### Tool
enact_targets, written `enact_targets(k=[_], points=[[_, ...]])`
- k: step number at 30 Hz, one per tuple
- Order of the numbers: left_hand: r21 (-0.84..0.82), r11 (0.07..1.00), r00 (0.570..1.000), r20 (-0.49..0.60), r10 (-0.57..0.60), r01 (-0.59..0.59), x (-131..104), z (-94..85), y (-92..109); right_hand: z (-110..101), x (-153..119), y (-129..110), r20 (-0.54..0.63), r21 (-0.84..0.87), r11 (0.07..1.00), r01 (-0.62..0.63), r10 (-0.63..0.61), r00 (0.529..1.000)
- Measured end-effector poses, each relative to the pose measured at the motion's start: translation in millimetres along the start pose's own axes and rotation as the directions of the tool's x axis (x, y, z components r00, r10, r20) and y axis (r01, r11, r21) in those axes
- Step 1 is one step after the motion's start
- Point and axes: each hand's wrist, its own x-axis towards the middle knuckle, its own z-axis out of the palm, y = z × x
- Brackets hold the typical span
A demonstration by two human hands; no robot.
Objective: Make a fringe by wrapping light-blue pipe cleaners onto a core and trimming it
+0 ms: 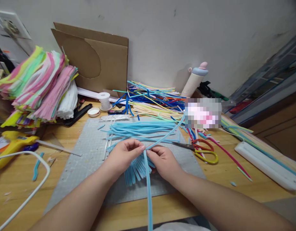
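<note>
Over the grey cutting mat [90, 141], my left hand [125, 155] and my right hand [162, 159] meet, both closed with fingertips pinched on a long light blue pipe cleaner [148, 189]. One length of it runs down toward me, the other slants up to the right. Below the hands a fan of short light blue pieces [135, 171] spreads out; the hands partly hide its top. Behind them lies a loose pile of light blue pipe cleaners [138, 127].
Scissors [207, 154] lie right of the mat, near a white elongated box [265, 165]. A yellow glue gun [14, 146] is at left, below bundled pipe cleaners [42, 83]. Cardboard [111, 61] and a tilted bottle [193, 81] stand behind.
</note>
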Motion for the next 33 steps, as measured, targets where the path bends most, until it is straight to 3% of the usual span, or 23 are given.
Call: enact_targets(k=[7, 18, 27, 33], points=[[-0.007, 0.999, 0.997, 0.071, -0.045, 0.045, -1.2, -4.3, 1.6, -0.9, -3.2, 2.4, 0.010, 0.007, 0.998, 0.058, -0.059, 0.998], [0.053, 0.997, 0.998, 0.029, -0.057, 0.055, 1.9, -4.8, -4.4, 0.1, -4.8, -3.0, -0.021, -0.078, 0.990, 0.117, -0.119, 0.993], [0.060, 0.996, 0.997, 0.049, -0.063, 0.060, 1.9, -5.6, -6.0, 0.7, -2.0, 5.9, 0.155, 0.198, 0.978, -0.063, 0.032, 0.987], [0.063, 0.993, 0.995, 0.012, -0.100, 0.099, 0.2, -7.3, -2.1, -3.7, -3.8, 1.2, 0.185, 0.169, 0.982, -0.089, 0.058, 0.981]])
